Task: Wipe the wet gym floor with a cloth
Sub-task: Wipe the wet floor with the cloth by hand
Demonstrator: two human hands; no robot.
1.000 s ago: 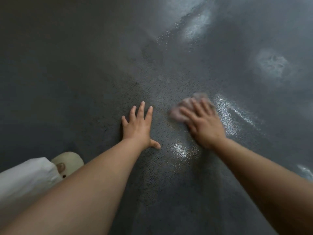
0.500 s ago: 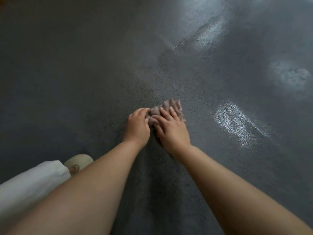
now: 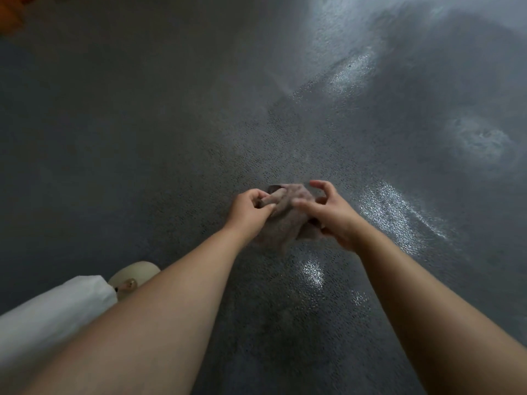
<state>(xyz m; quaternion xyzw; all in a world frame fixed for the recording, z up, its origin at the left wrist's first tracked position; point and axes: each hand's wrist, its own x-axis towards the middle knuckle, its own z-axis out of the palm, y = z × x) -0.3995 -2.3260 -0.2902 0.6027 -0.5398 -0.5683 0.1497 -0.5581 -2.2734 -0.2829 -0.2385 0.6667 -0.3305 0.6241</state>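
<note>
A small pinkish-grey cloth [image 3: 285,215] hangs bunched between my two hands, lifted off the dark speckled gym floor [image 3: 171,138]. My left hand [image 3: 248,208] pinches its upper left part with curled fingers and thumb. My right hand [image 3: 328,212] holds its right side, index finger raised and curled above the cloth. Wet shiny patches [image 3: 396,215] lie on the floor to the right of my hands, and a smaller wet patch [image 3: 312,270] lies just below the cloth.
My white trouser leg [image 3: 51,315] and a cream shoe [image 3: 134,276] sit at the lower left. More wet sheen [image 3: 350,72] spreads toward the upper right. An orange object [image 3: 11,12] shows at the top left corner.
My right hand slid the cloth leftward from the wet patch to my left hand. Both hands then gathered the cloth and lifted it off the floor.
</note>
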